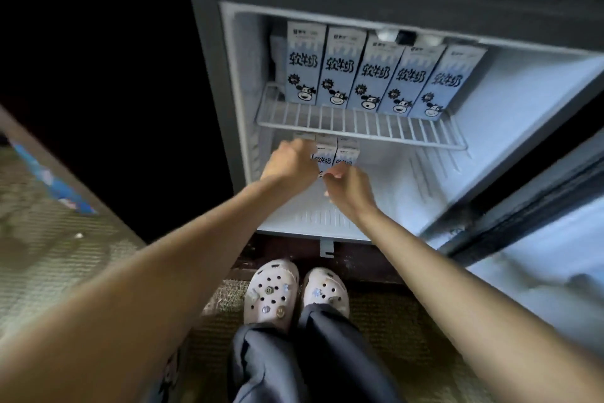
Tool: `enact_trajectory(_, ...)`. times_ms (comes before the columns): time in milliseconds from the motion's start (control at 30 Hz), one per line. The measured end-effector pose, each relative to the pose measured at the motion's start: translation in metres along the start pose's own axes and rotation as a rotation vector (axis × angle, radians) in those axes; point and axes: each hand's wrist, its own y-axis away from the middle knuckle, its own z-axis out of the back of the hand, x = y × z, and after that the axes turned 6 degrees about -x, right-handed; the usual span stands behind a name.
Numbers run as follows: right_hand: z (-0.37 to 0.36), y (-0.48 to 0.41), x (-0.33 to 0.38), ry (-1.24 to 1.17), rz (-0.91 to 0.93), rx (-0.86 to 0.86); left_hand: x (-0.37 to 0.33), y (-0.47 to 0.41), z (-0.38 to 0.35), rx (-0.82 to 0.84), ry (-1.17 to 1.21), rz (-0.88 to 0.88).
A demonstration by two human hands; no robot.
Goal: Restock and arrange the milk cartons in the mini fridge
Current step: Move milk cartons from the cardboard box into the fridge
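The fridge (209,75) is standing open, taking up most of the view, with its door (539,239) swinging wide to the right. A woven mat (385,321) is lying on the floor in front of it. Inside, a white wire shelf (359,128) is splitting the fridge into an upper and a lower space.

Five top cartons (369,75) are standing upright on the shelf in one tight row, side by side and touching, with their cow faces pointing out. The row is filling the left and middle of the shelf.

Below the shelf, the low cartons (348,154) are standing upright at the back left of the fridge floor, just beside one another. The end carton (304,137) is sitting nearest the left wall, mostly hidden.

Both arms are reaching into the lower space. The left hand (291,165) is curling round the end carton, with its knuckles facing out. The right hand (351,188) is resting just beside it, with fingers bending against the fronts of the low cartons; whether it is gripping one, I cannot tell. The two hands are lying close together but not touching.

Two pale clogs (271,291) with small charms are pointing at the fridge, under dark trousers (294,366).
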Motion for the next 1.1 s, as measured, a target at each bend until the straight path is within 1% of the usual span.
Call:
enact_trajectory(133,0.021,0.071,0.052,-0.005,0.188,-0.014,0.003,0.072,0.069,-0.111,0.025,-0.027)
enact_trajectory(267,0.024,0.14,0.096,0.036,0.319,0.069,0.036,0.141,0.124,-0.214,0.04,-0.001)
enact_trajectory(400,0.003,0.204,0.135,0.01,0.426,0.22,0.085,0.203,0.158,-0.285,0.009,0.141)
enact_trajectory(533,-0.048,0.254,0.154,0.044,0.422,0.344,0.133,0.254,0.174,-0.315,-0.044,0.312)
enact_trajectory(600,-0.075,0.275,0.155,0.106,0.414,0.415,0.159,0.272,0.174,-0.308,-0.03,0.4)
enact_trajectory(700,-0.109,0.288,0.152,0.31,0.448,0.56,0.198,0.29,0.162,-0.311,0.033,0.511)
enact_trajectory(767,-0.126,0.284,0.147,0.437,0.463,0.638,0.219,0.299,0.148,-0.27,0.064,0.567)
enact_trajectory(833,-0.142,0.274,0.136,0.549,0.458,0.685,0.237,0.303,0.131,-0.223,0.084,0.581)
enact_trajectory(967,-0.167,0.249,0.104,0.742,0.405,0.752,0.256,0.298,0.094,-0.067,0.068,0.671)
enact_trajectory(1100,-0.188,0.228,0.081,0.824,0.422,0.886,0.264,0.281,0.063,-0.007,0.115,0.733)
